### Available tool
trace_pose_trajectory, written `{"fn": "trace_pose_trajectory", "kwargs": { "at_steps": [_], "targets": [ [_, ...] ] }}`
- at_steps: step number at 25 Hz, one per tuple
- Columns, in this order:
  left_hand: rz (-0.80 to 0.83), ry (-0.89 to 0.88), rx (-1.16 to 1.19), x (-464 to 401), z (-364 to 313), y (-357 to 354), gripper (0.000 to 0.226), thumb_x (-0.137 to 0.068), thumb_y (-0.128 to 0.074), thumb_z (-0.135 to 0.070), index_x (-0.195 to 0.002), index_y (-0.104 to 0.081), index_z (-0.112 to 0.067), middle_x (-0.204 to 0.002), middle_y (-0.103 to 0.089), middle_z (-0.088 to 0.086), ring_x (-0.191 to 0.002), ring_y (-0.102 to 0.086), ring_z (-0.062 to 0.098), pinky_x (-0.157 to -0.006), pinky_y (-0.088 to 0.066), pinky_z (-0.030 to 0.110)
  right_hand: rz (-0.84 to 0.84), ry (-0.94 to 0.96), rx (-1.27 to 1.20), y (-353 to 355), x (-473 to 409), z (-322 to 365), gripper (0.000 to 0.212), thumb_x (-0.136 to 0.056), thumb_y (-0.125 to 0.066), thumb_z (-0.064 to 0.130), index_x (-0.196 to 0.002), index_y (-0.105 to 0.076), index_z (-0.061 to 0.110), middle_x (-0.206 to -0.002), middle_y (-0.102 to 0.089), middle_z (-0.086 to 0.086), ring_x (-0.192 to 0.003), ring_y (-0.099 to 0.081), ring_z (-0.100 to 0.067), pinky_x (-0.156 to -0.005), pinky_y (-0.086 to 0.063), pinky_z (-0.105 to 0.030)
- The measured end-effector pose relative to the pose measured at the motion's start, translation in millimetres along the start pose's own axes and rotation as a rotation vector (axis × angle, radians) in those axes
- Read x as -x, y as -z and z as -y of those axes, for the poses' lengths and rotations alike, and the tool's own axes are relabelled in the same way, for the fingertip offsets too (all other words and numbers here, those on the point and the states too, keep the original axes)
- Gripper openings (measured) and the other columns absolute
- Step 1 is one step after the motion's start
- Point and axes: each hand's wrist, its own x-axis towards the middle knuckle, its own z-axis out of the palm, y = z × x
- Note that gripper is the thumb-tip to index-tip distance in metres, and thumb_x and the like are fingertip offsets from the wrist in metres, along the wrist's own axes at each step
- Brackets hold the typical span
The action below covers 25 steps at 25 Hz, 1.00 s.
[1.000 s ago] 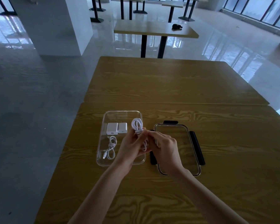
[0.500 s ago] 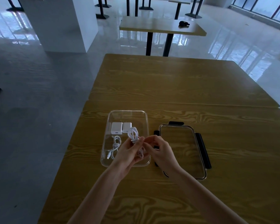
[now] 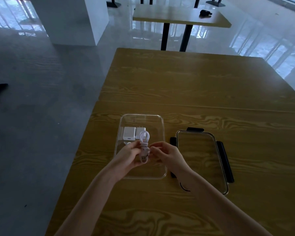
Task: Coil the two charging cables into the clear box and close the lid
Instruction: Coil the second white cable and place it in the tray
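Observation:
A clear rectangular box [image 3: 162, 126] lies open on the wooden table. Two white charger plugs [image 3: 129, 133] sit side by side inside it. My left hand [image 3: 129, 155] holds a coiled white cable [image 3: 144, 142] upright above the box, its loops sticking up past my fingers. My right hand [image 3: 167, 155] pinches the lower end of that same cable bundle from the right. The other white cable lies in the box behind my left hand, with only a small bit [image 3: 128, 143] showing. The clear lid [image 3: 201, 157] with black latches lies flat to the right of the box.
The wooden table [image 3: 186, 86] stretches far ahead, its left edge close to the box. Beyond stands another table [image 3: 179, 16] with a small black object [image 3: 205, 13] on it. A white pillar [image 3: 71, 19] rises at the far left on a glossy floor.
Both hands with the coiled cable have dropped lower and moved over the box. The camera view has shifted, so the box and lid sit further right in the picture.

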Motion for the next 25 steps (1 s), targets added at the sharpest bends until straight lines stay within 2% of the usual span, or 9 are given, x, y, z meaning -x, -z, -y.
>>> {"fn": "trace_pose_trajectory", "kwargs": {
  "at_steps": [2, 5, 7, 10, 14, 16, 19, 22, 25],
  "targets": [
    [-0.065, 0.004, -0.080, -8, 0, 4, 0.030, -0.090, -0.037, -0.004, -0.117, -0.048, -0.009, -0.105, -0.057, 0.012, -0.090, -0.057, 0.020, -0.073, -0.050, 0.029, 0.001, -0.024, 0.064, -3, -13, -2, 0.006, -0.084, -0.061, 0.022, -0.089, -0.063, 0.021, -0.084, -0.068, 0.002, -0.076, -0.066, -0.010, -0.076, -0.055, -0.028],
    [-0.226, -0.008, -0.163, -19, 2, 8, 0.030, -0.085, -0.049, -0.004, -0.114, -0.047, -0.010, -0.112, -0.056, 0.011, -0.092, -0.059, 0.022, -0.070, -0.053, 0.029, -0.044, -0.096, 0.052, -7, -25, -8, 0.015, -0.082, -0.063, 0.018, -0.096, -0.063, 0.012, -0.089, -0.069, -0.006, -0.080, -0.067, -0.018, -0.078, -0.056, -0.031],
    [-0.312, -0.003, -0.203, -30, 3, 12, 0.029, -0.082, -0.055, -0.004, -0.109, -0.047, -0.007, -0.110, -0.056, 0.012, -0.086, -0.060, 0.020, -0.068, -0.054, 0.028, -0.051, -0.149, 0.049, -12, -37, -15, 0.019, -0.083, -0.062, 0.014, -0.100, -0.063, 0.006, -0.089, -0.068, -0.008, -0.079, -0.067, -0.018, -0.074, -0.057, -0.027],
    [-0.401, -0.030, -0.474, -45, 13, 19, 0.027, -0.085, -0.052, -0.013, -0.111, -0.047, -0.007, -0.106, -0.057, 0.006, -0.087, -0.059, 0.016, -0.071, -0.051, 0.025, -0.072, -0.195, 0.097, -21, -53, -24, 0.018, -0.086, -0.057, 0.015, -0.101, -0.060, 0.004, -0.087, -0.067, -0.005, -0.077, -0.067, -0.014, -0.069, -0.056, -0.022],
    [-0.350, -0.005, -0.603, -58, 31, 24, 0.029, -0.091, -0.043, -0.024, -0.117, -0.047, -0.012, -0.111, -0.059, 0.006, -0.097, -0.058, 0.020, -0.086, -0.049, 0.034, -0.075, -0.238, 0.167, -27, -68, -33, 0.017, -0.088, -0.053, 0.016, -0.103, -0.058, 0.007, -0.088, -0.063, -0.001, -0.078, -0.064, -0.011, -0.068, -0.055, -0.021],
    [-0.326, 0.012, -0.619, -61, 36, 25, 0.031, -0.092, -0.040, -0.025, -0.119, -0.047, -0.014, -0.109, -0.060, 0.005, -0.097, -0.057, 0.019, -0.082, -0.049, 0.033, -0.070, -0.246, 0.237, -30, -73, -38, 0.019, -0.088, -0.054, 0.016, -0.105, -0.057, 0.007, -0.094, -0.063, -0.003, -0.083, -0.064, -0.015, -0.076, -0.056, -0.027],
    [-0.302, 0.039, -0.581, -61, 39, 22, 0.029, -0.093, -0.036, -0.023, -0.118, -0.048, -0.014, -0.105, -0.057, 0.001, -0.096, -0.052, 0.014, -0.069, -0.040, 0.019, -0.061, -0.276, 0.337, -34, -79, -45, 0.021, -0.089, -0.050, 0.016, -0.106, -0.059, 0.008, -0.101, -0.066, -0.008, -0.088, -0.064, -0.019, -0.081, -0.056, -0.034],
    [-0.325, 0.051, -0.575, -64, 48, 26, 0.030, -0.094, -0.034, -0.023, -0.116, -0.051, -0.012, -0.111, -0.059, 0.006, -0.099, -0.053, 0.017, -0.079, -0.038, 0.024, -0.030, -0.302, 0.400, -35, -80, -48, 0.023, -0.089, -0.045, 0.014, -0.105, -0.061, 0.008, -0.103, -0.067, -0.011, -0.092, -0.064, -0.022, -0.083, -0.055, -0.037],
    [-0.355, 0.052, -0.612, -63, 50, 25, 0.031, -0.093, -0.035, -0.024, -0.116, -0.052, -0.012, -0.107, -0.059, 0.005, -0.092, -0.051, 0.013, -0.072, -0.036, 0.019, -0.004, -0.331, 0.396, -36, -77, -49, 0.026, -0.087, -0.044, 0.014, -0.105, -0.062, 0.010, -0.104, -0.067, -0.011, -0.094, -0.064, -0.024, -0.085, -0.055, -0.039]
  ]
}}
